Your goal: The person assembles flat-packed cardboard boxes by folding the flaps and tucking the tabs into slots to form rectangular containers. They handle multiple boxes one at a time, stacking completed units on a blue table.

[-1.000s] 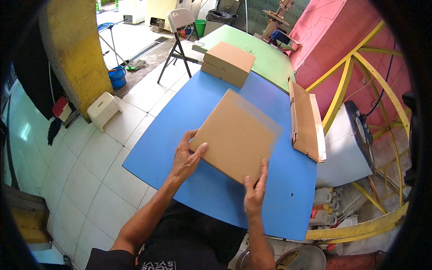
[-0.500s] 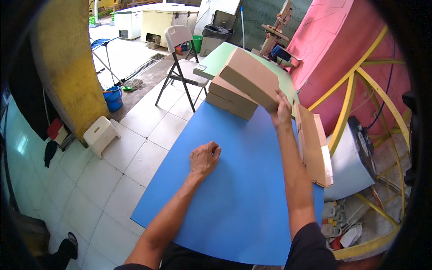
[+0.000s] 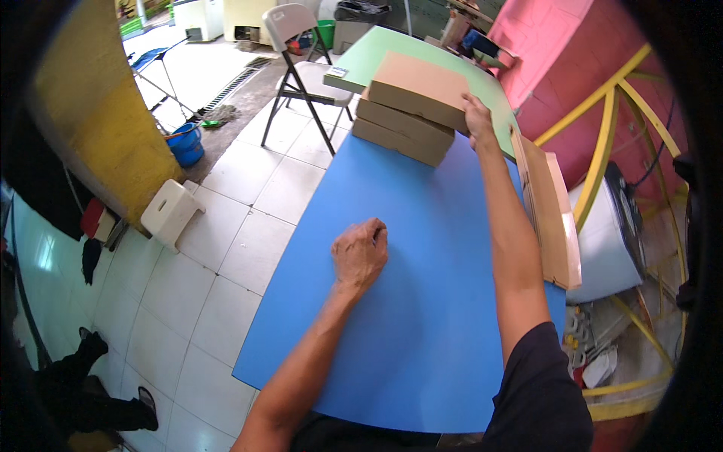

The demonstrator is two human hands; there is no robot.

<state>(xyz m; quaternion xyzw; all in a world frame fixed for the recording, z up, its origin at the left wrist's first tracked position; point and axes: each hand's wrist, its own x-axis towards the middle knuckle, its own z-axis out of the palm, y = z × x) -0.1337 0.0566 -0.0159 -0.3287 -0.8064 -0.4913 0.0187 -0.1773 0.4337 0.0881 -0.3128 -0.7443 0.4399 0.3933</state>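
Note:
At the far end of the blue table (image 3: 422,316), several flat brown cardboard boxes stand in a stack (image 3: 398,134). The top cardboard box (image 3: 419,81) lies on it, set slightly askew. My right hand (image 3: 477,122) grips that box at its right end, thumb on the top face; the fingers beneath are partly hidden. My left hand (image 3: 360,255) rests near the middle of the tabletop, loosely curled into a fist, with nothing visible in it. Along the table's right edge stands an opened-out piece of brown cardboard (image 3: 548,215).
A pale green table (image 3: 354,60) adjoins the far end. Left of it is a folding chair (image 3: 312,75); farther left are a white stool (image 3: 170,211) and a blue bucket (image 3: 184,145). Yellow metal bars (image 3: 602,151) rise on the right. Another person's feet (image 3: 147,399) show at lower left.
My right hand has lowered the tilted top box until it lies nearly level on the stack. The view has shifted; my left hand stays curled on the table.

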